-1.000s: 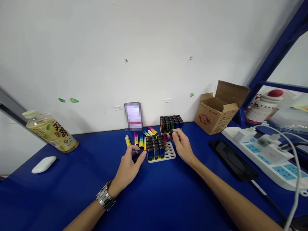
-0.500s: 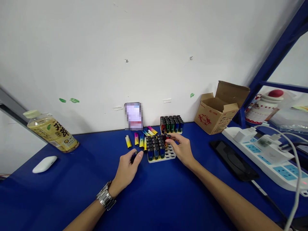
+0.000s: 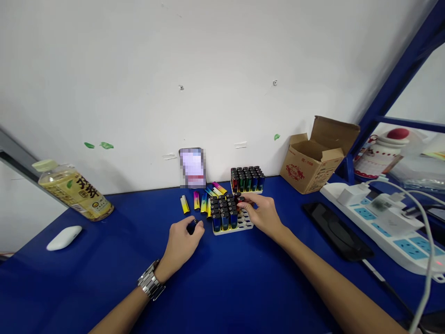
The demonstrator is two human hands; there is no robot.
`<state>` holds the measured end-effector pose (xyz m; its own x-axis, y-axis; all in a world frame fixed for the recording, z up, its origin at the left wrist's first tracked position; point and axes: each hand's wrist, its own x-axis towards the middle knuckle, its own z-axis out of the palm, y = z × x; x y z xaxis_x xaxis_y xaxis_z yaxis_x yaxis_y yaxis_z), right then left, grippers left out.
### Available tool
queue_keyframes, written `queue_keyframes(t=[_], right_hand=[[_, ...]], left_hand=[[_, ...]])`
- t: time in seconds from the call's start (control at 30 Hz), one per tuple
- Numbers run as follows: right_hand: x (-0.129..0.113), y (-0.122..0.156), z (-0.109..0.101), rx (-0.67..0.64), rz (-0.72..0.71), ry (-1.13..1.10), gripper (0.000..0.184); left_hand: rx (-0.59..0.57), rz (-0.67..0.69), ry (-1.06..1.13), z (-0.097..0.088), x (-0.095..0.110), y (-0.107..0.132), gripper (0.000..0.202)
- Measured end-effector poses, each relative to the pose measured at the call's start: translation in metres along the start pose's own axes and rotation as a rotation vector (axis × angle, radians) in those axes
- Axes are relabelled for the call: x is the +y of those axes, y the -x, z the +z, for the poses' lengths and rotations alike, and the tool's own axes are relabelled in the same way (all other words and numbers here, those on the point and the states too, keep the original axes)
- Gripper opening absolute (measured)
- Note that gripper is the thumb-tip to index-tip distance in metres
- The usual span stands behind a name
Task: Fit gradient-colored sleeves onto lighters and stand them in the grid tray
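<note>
My left hand (image 3: 181, 245) is closed round a dark lighter (image 3: 192, 226) just left of the near white rack. Fingers of my right hand (image 3: 263, 214) pinch a reddish lighter (image 3: 240, 199) at the back right of the filled rows; whether its lower end is seated in a hole is hidden. Dark blue lighters (image 3: 225, 221) with black ends up stand in rows in the white rack (image 3: 246, 226), whose right-hand holes show bare. Several loose lighters in yellow, pink and blue (image 3: 196, 201) lie behind and left of it.
A second rack of lighters (image 3: 248, 180) stands by the wall. A phone (image 3: 193, 168) leans there too. On the right are a carton (image 3: 306, 162), a black phone (image 3: 337, 231) and a power strip (image 3: 385, 232). A drink bottle (image 3: 76, 191) and white mouse (image 3: 64, 238) are left.
My right hand has shifted the reddish lighter slightly left and toward me over the near rack. My left hand keeps its lighter, with only a small shift.
</note>
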<state>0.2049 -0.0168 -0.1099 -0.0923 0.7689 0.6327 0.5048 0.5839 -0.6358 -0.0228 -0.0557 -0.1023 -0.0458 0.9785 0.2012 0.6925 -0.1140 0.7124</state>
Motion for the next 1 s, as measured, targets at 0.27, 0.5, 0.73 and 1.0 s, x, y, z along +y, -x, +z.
queue_keyframes(t=[0.27, 0.5, 0.73, 1.0], right_hand=[[-0.003, 0.003, -0.004, -0.068, 0.092, 0.123, 0.024], [-0.002, 0.003, -0.004, -0.087, 0.127, 0.109, 0.018], [-0.010, 0.005, -0.003, 0.008, 0.015, 0.132, 0.013], [-0.041, 0.013, 0.006, 0.043, -0.448, 0.081, 0.025]], left_hand=[[0.082, -0.023, 0.051, 0.000, 0.000, -0.001, 0.035], [0.107, -0.014, 0.049, 0.001, -0.003, -0.002, 0.035], [0.092, -0.026, 0.042, 0.000, 0.003, 0.003, 0.031], [0.022, 0.077, 0.117, 0.007, 0.028, 0.029, 0.029]])
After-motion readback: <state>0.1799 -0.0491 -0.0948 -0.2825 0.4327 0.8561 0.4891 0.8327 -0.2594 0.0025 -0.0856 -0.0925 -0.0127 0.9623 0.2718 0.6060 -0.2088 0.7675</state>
